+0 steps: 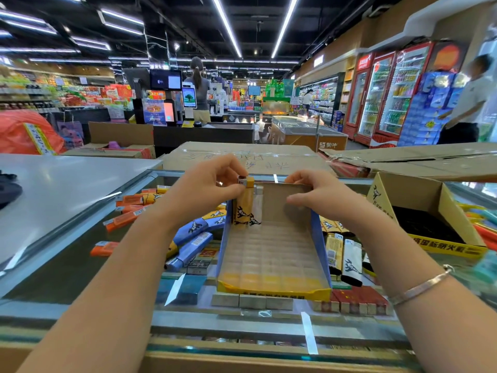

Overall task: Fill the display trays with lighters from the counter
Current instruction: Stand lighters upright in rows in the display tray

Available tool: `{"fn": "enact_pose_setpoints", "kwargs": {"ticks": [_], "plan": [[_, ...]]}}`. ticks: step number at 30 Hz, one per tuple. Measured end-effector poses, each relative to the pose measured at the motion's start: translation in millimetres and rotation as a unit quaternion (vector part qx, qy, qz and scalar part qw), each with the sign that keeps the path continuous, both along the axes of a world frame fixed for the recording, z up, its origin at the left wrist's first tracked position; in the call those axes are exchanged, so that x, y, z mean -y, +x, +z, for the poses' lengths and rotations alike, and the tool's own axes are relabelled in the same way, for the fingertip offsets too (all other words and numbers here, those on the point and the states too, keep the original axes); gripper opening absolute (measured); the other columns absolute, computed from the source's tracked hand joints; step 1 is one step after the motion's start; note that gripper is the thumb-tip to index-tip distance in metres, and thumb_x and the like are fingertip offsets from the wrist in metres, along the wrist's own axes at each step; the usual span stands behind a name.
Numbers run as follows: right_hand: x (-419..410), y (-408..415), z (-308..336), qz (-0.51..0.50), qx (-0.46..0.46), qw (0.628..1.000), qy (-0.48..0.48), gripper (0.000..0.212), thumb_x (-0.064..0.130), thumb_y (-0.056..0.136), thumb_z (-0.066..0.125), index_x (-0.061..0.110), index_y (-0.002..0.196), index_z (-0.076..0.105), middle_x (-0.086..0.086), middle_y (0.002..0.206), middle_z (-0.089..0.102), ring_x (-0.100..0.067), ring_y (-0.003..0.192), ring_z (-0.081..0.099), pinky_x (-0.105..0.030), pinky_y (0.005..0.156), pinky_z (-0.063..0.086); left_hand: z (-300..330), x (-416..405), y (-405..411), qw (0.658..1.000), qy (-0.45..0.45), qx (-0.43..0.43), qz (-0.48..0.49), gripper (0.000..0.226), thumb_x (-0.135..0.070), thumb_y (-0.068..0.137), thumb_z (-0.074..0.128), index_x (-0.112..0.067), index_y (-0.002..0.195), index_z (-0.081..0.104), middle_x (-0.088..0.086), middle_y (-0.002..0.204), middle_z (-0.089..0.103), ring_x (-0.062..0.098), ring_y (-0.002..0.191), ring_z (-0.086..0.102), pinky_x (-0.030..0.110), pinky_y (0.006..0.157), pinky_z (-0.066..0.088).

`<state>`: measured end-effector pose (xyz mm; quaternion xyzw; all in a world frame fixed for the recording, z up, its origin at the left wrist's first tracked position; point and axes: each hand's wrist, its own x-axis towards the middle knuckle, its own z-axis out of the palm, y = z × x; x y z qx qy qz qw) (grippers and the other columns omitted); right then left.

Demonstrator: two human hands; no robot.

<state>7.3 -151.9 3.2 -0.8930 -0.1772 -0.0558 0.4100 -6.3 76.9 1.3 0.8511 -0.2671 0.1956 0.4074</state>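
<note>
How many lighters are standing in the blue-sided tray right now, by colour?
Yellow lighter: 1, pinched by the left hand
White lighter: 1
Total: 2 standing in the tray, whose back wall the right hand grips.

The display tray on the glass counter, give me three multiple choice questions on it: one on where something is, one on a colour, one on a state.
1. Where in the display tray do the standing lighters sit?
A. far left corner
B. near right corner
C. middle

2. What colour is the lighter held by the left hand?
A. green
B. yellow
C. red

3. How full is the tray?
A. full
B. half full
C. nearly empty

Answers:
1 A: they stand against the back wall at the left side.
2 B: its body is yellow with a dark animal print.
3 C: almost all slots are bare, while the right hand holds the back wall.
</note>
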Motion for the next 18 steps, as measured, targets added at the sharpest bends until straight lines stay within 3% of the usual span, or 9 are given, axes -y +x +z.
{"fn": "enact_pose_setpoints", "kwargs": {"ticks": [7, 18], "plan": [[1.7, 0.2, 0.1, 0.002, 0.002, 1.0, -0.021, 0.017, 0.019, 0.09, 0.06, 0.026, 0.105, 0.055, 0.001, 0.103, 0.059, -0.014, 0.09, 0.055, -0.027, 0.076, 0.045, -1.6, -1.4, 4.0, 0.998, 0.046, 0.018, 0.037, 0.027, -0.009, 0.082, 0.068, -0.035, 0.079, 0.06, -0.008, 0.088, 0.065, 0.008, 0.082, 0.062, 0.035, 0.077, 0.055], [4.6, 2.7, -0.6, 0.01, 0.002, 1.0, -0.016, 0.013, 0.022, 0.09, 0.059, 0.034, 0.094, 0.055, 0.008, 0.098, 0.058, -0.007, 0.088, 0.053, -0.023, 0.069, 0.043, -3.8, 1.3, 4.2, 0.997, 0.012, 0.027, 0.073, 0.014, -0.012, 0.08, 0.071, -0.025, 0.076, 0.067, -0.011, 0.082, 0.068, 0.001, 0.079, 0.061, 0.02, 0.076, 0.05]]}}
